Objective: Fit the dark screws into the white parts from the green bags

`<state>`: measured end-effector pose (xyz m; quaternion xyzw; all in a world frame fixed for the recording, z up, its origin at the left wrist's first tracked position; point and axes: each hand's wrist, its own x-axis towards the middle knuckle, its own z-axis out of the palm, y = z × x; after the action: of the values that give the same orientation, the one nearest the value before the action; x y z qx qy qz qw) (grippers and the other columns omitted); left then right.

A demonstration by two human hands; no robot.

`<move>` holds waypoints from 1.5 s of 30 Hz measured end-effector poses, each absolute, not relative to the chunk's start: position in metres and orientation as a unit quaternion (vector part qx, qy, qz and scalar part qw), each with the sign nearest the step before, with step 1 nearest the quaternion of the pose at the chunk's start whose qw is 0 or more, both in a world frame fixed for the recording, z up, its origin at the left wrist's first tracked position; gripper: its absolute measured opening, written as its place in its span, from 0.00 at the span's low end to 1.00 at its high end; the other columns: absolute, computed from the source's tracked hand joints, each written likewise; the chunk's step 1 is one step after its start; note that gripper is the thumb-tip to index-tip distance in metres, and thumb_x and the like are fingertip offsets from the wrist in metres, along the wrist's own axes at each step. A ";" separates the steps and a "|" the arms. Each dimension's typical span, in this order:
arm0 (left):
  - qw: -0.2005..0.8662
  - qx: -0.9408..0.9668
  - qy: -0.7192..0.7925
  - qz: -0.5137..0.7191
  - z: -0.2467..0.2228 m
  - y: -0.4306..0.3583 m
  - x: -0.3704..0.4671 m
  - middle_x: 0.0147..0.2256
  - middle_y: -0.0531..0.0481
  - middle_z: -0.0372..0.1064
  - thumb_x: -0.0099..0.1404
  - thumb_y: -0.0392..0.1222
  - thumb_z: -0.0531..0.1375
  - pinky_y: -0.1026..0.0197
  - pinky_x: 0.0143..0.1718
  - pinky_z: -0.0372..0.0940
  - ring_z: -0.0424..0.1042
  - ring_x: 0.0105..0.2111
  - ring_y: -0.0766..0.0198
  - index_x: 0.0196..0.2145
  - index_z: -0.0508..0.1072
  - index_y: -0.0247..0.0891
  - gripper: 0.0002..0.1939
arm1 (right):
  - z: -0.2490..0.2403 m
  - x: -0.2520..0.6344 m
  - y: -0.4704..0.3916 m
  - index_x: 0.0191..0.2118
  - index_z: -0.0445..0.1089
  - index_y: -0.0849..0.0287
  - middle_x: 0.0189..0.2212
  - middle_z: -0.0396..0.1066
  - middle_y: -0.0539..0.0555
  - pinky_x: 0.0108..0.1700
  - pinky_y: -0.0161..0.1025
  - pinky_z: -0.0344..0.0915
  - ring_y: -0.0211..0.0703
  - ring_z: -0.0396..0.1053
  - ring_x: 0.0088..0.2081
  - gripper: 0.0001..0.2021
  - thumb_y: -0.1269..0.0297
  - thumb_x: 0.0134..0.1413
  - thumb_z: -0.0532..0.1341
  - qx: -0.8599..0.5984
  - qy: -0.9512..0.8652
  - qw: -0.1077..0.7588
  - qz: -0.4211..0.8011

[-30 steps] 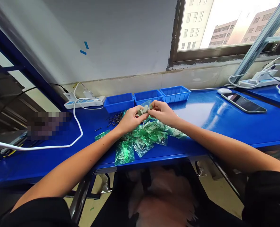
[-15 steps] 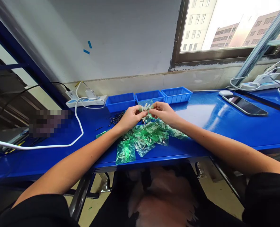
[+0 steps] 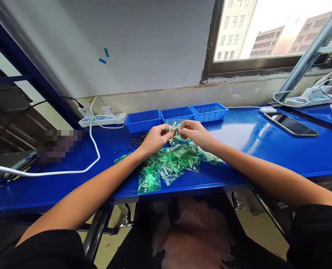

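Note:
Between my two hands is a small clear green plastic bag (image 3: 174, 124) with white plugs showing in it. My left hand (image 3: 157, 139) pinches its left side, and my right hand (image 3: 195, 132) pinches the right side with fingertips close to the left ones. Below them lies a pile of similar green bags (image 3: 180, 157) holding white plugs and metal screws. One such bag (image 3: 149, 180) lies near the table's front edge. Loose dark screws (image 3: 138, 140) are heaped beyond my left hand, partly hidden by it.
Three blue bins (image 3: 143, 121) line the back of the blue table (image 3: 247, 145). A power strip (image 3: 117, 118) with a white cable (image 3: 96, 149) sits at the left. A phone (image 3: 291, 124) lies at the right, near another power strip (image 3: 309, 98).
Both hands stay almost in place around the bag. The bag's top has tilted slightly between the fingers; the pile below looks the same.

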<state>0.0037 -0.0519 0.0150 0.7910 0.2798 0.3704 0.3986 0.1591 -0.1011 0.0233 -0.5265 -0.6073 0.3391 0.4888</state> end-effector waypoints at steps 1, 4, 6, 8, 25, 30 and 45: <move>0.397 0.791 0.281 0.372 0.015 -0.052 0.004 0.29 0.50 0.71 0.56 0.42 0.58 0.61 0.36 0.62 0.67 0.31 0.64 0.32 0.73 0.33 0.10 | 0.023 0.159 -0.101 0.24 0.62 0.60 0.20 0.59 0.45 0.27 0.34 0.53 0.32 0.55 0.23 0.05 0.75 0.47 0.57 -0.521 -0.611 0.490 0.341; 0.396 0.792 0.287 0.365 0.015 -0.052 0.003 0.28 0.50 0.71 0.56 0.43 0.58 0.61 0.35 0.62 0.67 0.30 0.64 0.31 0.73 0.33 0.10 | 0.021 0.159 -0.101 0.25 0.61 0.59 0.20 0.59 0.45 0.27 0.34 0.52 0.32 0.55 0.23 0.06 0.71 0.48 0.59 -0.511 -0.622 0.490 0.333; 0.404 0.791 0.289 0.357 0.015 -0.052 0.003 0.28 0.50 0.71 0.56 0.44 0.58 0.62 0.34 0.61 0.67 0.30 0.64 0.31 0.73 0.33 0.11 | 0.021 0.159 -0.101 0.24 0.60 0.59 0.20 0.58 0.45 0.26 0.34 0.51 0.32 0.55 0.23 0.07 0.69 0.49 0.60 -0.518 -0.623 0.490 0.320; 0.417 0.786 0.289 0.354 0.015 -0.053 0.004 0.28 0.50 0.71 0.57 0.45 0.58 0.62 0.33 0.61 0.67 0.29 0.65 0.32 0.73 0.32 0.12 | 0.022 0.160 -0.101 0.24 0.60 0.59 0.20 0.58 0.45 0.26 0.34 0.51 0.32 0.55 0.23 0.08 0.70 0.49 0.59 -0.525 -0.622 0.492 0.310; 0.393 0.785 0.317 0.359 0.015 -0.053 0.004 0.26 0.51 0.69 0.57 0.43 0.56 0.62 0.33 0.60 0.65 0.28 0.65 0.29 0.70 0.34 0.09 | 0.022 0.163 -0.101 0.24 0.62 0.60 0.19 0.55 0.44 0.25 0.33 0.48 0.31 0.52 0.23 0.07 0.70 0.50 0.59 -0.521 -0.645 0.459 0.318; 0.358 0.807 0.319 0.344 0.014 -0.053 0.003 0.27 0.51 0.69 0.58 0.44 0.56 0.62 0.32 0.61 0.66 0.27 0.65 0.30 0.70 0.34 0.10 | 0.021 0.163 -0.101 0.22 0.61 0.59 0.18 0.55 0.44 0.24 0.34 0.47 0.31 0.51 0.22 0.10 0.68 0.50 0.60 -0.537 -0.652 0.456 0.282; 0.625 0.574 0.394 0.352 0.035 -0.058 0.003 0.21 0.51 0.67 0.64 0.54 0.53 0.64 0.21 0.60 0.62 0.18 0.69 0.32 0.69 0.37 0.17 | 0.021 0.164 -0.106 0.26 0.61 0.57 0.27 0.61 0.51 0.36 0.41 0.57 0.41 0.59 0.32 0.05 0.68 0.52 0.56 -0.473 -0.741 0.475 -0.037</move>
<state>0.0033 -0.0577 0.0348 0.5745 0.3942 0.3520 0.6250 0.1644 -0.1060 0.0212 -0.4729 -0.7413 -0.0371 0.4748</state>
